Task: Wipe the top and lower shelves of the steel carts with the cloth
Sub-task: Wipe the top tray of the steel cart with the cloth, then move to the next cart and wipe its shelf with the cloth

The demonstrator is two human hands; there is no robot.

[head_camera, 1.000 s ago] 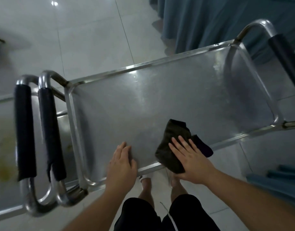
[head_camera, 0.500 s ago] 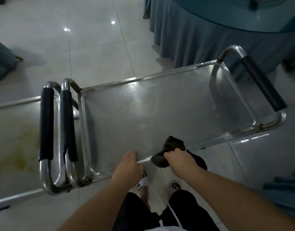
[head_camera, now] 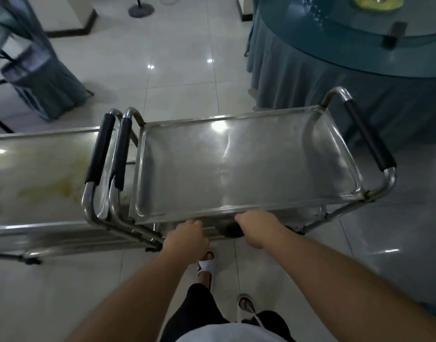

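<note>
A steel cart stands in front of me, its bare top shelf (head_camera: 246,169) shining, with black-gripped handles at both ends. My right hand (head_camera: 257,227) is at the near rim, closed on a dark cloth (head_camera: 233,230) that hangs just below the shelf edge. My left hand (head_camera: 187,236) rests curled against the same near rim, a little to the left; whether it grips the rim is unclear. A second steel cart (head_camera: 39,174) butts against the first on the left, its top marked with yellowish stains. The lower shelves are mostly hidden.
A round table with a blue skirt (head_camera: 335,77) stands close behind the cart's right end. A covered chair (head_camera: 39,77) is at the far left. Pale floor tiles (head_camera: 177,77) lie beyond the carts. My feet in sandals (head_camera: 207,265) are right below the near rim.
My right hand has gathered the cloth and pulled it off the top shelf to below the near rim. My left hand slid from the shelf to the rim. The view pulled back and up.
</note>
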